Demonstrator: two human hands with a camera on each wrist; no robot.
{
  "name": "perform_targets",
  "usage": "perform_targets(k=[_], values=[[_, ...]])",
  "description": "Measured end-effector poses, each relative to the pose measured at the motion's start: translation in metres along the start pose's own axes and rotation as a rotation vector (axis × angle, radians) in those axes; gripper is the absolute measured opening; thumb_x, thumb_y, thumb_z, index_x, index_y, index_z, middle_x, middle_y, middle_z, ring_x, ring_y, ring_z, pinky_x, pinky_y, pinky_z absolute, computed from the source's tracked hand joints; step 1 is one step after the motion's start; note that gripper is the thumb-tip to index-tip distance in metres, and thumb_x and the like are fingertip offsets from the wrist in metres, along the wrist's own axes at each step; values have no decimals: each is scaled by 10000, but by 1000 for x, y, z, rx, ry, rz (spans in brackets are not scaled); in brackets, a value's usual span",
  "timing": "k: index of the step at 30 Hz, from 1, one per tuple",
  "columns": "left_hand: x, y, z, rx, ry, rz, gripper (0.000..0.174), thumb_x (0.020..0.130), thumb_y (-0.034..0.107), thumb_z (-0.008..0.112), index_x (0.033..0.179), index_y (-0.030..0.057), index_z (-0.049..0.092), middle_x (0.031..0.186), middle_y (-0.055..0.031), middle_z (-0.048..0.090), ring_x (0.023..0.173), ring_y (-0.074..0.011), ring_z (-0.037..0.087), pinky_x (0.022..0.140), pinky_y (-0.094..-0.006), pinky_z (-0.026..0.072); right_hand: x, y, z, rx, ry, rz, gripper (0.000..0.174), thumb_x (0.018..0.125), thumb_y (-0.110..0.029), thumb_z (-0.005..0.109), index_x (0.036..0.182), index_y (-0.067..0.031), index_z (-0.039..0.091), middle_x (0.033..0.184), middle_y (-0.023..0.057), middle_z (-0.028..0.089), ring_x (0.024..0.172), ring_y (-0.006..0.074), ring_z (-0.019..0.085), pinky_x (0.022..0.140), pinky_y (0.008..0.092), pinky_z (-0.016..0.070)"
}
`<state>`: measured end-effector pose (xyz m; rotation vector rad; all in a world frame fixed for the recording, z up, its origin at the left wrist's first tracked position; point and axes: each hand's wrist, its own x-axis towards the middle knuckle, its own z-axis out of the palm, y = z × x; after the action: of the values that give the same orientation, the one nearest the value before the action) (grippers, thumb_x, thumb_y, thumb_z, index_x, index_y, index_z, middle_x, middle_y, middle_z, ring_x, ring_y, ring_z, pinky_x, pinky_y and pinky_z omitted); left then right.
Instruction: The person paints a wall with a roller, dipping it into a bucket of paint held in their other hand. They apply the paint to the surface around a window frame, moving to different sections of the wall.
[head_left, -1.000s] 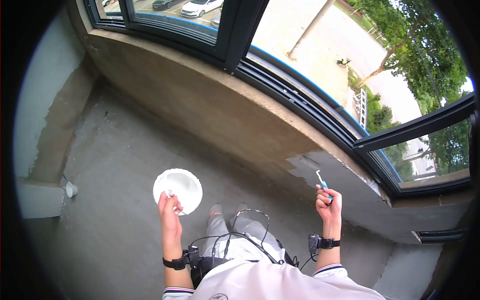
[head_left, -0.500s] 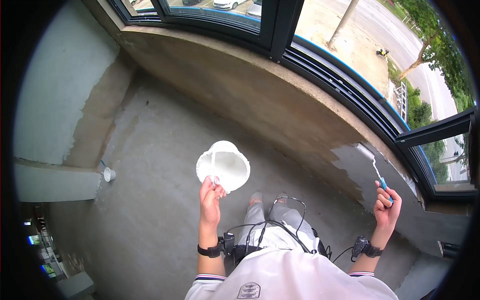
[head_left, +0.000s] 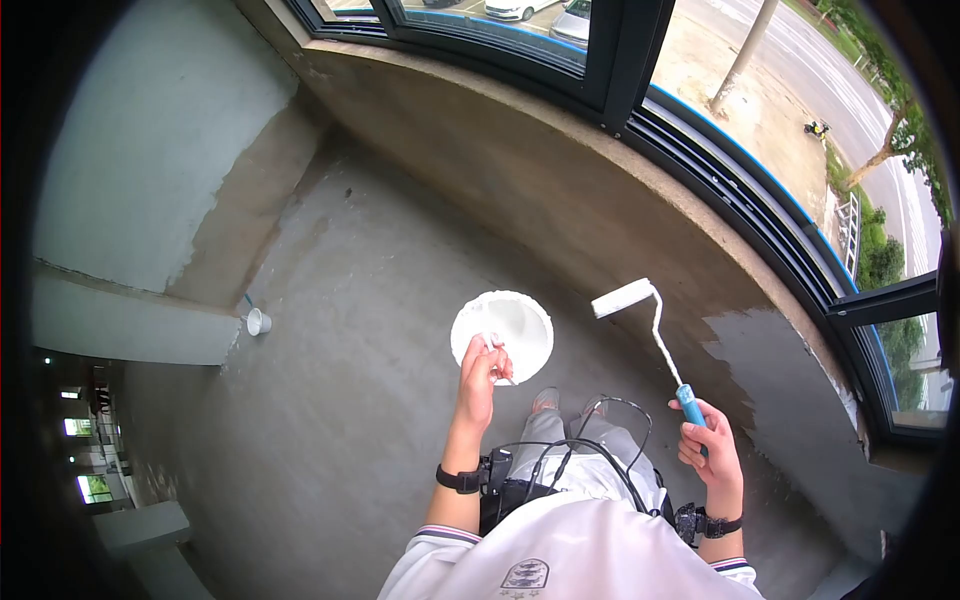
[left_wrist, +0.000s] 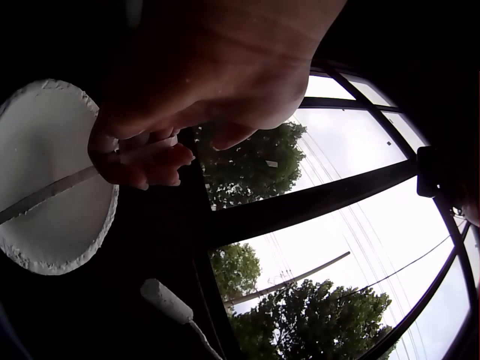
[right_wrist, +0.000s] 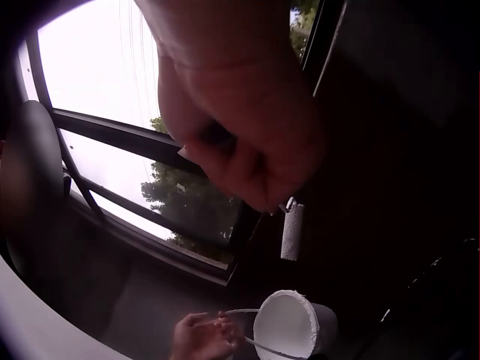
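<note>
Two items are held: the bucket (head_left: 543,335) by its handle (left_wrist: 49,196) in the left grip (head_left: 480,380), the roller (head_left: 622,298) in the right grip (head_left: 711,447), apart from the bucket. The floor (head_left: 330,420) could be marked by drips if the roller is overloaded or the bucket tilted.

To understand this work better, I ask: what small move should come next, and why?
Perhaps bring the roller head over the bucket and lower it in. The roller head hangs clear of the wall, near the bucket, which the left grip holds by its handle. The wall's grey patch stops partway and the rest is bare brown, so more coating seems wanted.
</note>
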<state>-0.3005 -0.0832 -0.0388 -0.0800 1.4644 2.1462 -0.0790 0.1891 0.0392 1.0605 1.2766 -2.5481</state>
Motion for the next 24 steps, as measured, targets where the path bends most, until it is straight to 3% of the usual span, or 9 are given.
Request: perform_targets(k=[4,6,7,11,14,15,18,20,24], values=[[6,13,5,-46,33,-54,239,1027,280,351,980,78,471,724,16,427,667,-98,435,648,-251,383,4,1,21,-460,-99,49,363,833,-27,620,1190,21,573,600,-19,442,449,66,396,438,231,315],[6,16,5,-22,3,-49,293,1024,359,355,956,96,464,702,23,399,658,-99,411,647,-253,365,15,12,18,-995,-215,-283,419,815,-92,678,1206,28,583,645,56,510,522,134,479,523,280,406],[8,19,8,-18,-34,-41,351,1022,438,360,931,113,456,680,31,371,649,-99,387,646,-255,347,17,12,23,-987,-221,-299,419,815,-92,678,1206,28,583,645,56,510,522,134,479,523,280,406],[-6,32,26,20,-111,-10,351,1039,426,328,942,115,458,672,40,339,651,-90,352,641,-249,318,26,11,59,-1003,-247,-247,420,834,-142,666,1209,26,578,654,101,520,584,164,515,578,309,437],[-15,23,32,-20,-133,30,322,1045,402,334,980,113,460,689,39,350,667,-88,364,664,-252,338,48,28,79,-939,-210,-174,382,890,-197,619,1202,18,574,686,76,564,581,150,534,573,313,441],[-15,23,35,-56,-115,42,313,1045,396,341,990,113,461,695,38,356,671,-87,367,673,-254,346,56,36,86,-751,-187,10,359,923,-180,586,1228,6,555,705,29,554,558,109,508,534,275,425],[-15,5,42,-86,-95,53,231,1035,323,368,1010,106,444,745,27,370,699,-85,369,698,-259,358,71,53,106,-277,-184,225,207,968,-73,488,1167,-24,458,716,-8,486,520,52,407,457,202,336],[-12,-12,47,-82,-69,86,102,982,207,409,962,108,393,787,9,371,728,-96,370,720,-271,366,77,68,112,-134,-172,230,205,964,-62,485,1159,-26,435,723,-2,476,518,56,397,455,211,326],[-14,-44,49,-143,-94,59,112,859,122,443,925,105,354,799,-6,355,728,-122,357,722,-282,355,87,81,118,140,-129,271,258,956,-32,468,1201,-41,389,743,7,433,515,73,364,459,242,308]])
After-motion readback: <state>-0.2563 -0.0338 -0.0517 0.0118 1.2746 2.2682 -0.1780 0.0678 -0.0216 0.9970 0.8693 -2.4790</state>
